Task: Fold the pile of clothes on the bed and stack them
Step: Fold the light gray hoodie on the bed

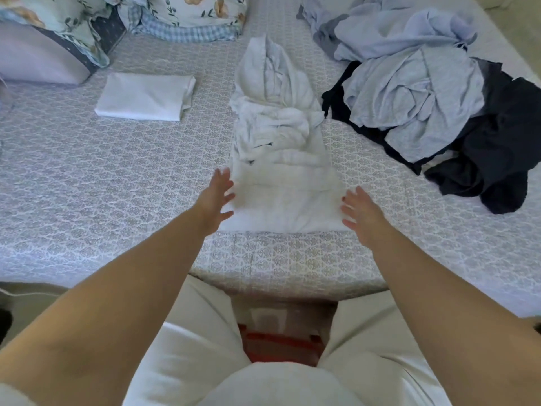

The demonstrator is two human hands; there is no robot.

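Observation:
A white hooded garment (278, 159) lies lengthwise on the bed (117, 177), hood pointing away from me, sleeves folded over its middle. My left hand (216, 197) reaches to its lower left edge with fingers spread and straight. My right hand (361, 213) is at the lower right edge, fingers also spread. Neither hand grips the cloth. A folded white piece (146, 96) rests flat to the left. The unfolded pile of pale blue clothes (409, 83) and dark navy clothes (497, 148) sits at the right.
Floral pillows (187, 13) and a lavender cushion (38, 57) line the far left of the bed. The patterned bedspread stretches between the folded piece and the hooded garment. The bed's near edge is just in front of my legs.

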